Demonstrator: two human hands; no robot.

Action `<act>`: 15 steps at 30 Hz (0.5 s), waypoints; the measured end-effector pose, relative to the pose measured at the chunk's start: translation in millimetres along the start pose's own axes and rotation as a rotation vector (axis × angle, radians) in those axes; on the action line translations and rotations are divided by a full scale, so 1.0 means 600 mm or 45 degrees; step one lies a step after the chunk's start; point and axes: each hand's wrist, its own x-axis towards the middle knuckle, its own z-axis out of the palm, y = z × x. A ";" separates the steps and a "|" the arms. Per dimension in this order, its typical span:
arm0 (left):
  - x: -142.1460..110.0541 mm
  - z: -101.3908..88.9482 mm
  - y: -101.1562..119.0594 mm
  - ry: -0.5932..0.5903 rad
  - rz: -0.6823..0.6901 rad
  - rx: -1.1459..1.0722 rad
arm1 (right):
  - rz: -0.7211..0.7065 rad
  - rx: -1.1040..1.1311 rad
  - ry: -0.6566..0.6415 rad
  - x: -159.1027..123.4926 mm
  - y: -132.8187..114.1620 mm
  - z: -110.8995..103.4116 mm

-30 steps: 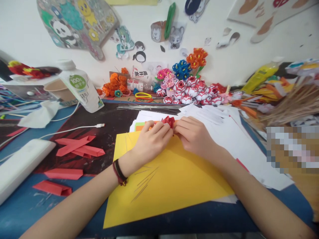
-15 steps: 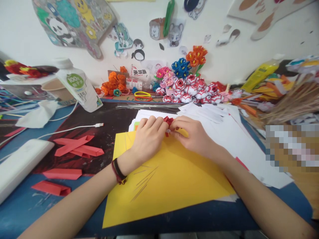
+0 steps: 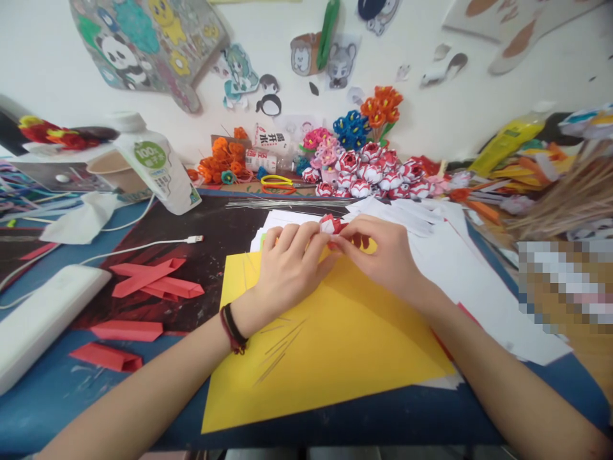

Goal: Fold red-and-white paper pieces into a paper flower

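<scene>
A small red and white paper flower [image 3: 330, 224] is held between both hands above the far edge of a yellow sheet [image 3: 330, 358]. My left hand [image 3: 294, 262] wraps its fingers around the flower's left side, partly hiding it. With thumb and fingertips, my right hand [image 3: 383, 252] pinches the right side of the flower. Thin dark wires [image 3: 278, 358] lie on the yellow sheet below my left wrist. Several folded red paper strips [image 3: 158, 279] rest to the left, two of them crossed.
White paper sheets [image 3: 483, 300] spread under and right of the yellow one. A white power bank [image 3: 57, 319] with a cable lies at left, near a white bottle [image 3: 158, 169]. Finished red and white flowers [image 3: 371, 176] crowd the back, beside wire bundles and yellow-handled pliers [image 3: 278, 184].
The flower has turned in my fingers, so its white side now shows. My right hand has shifted its grip slightly, with fingers more curled. The left hand stays around the flower.
</scene>
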 end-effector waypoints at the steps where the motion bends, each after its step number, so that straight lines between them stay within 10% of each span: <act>1: 0.000 -0.001 0.000 0.020 0.004 0.037 | 0.000 -0.008 0.007 0.000 -0.001 0.001; 15: -0.008 0.013 -0.002 -0.080 0.175 0.085 | 0.019 0.084 -0.074 0.000 -0.011 -0.001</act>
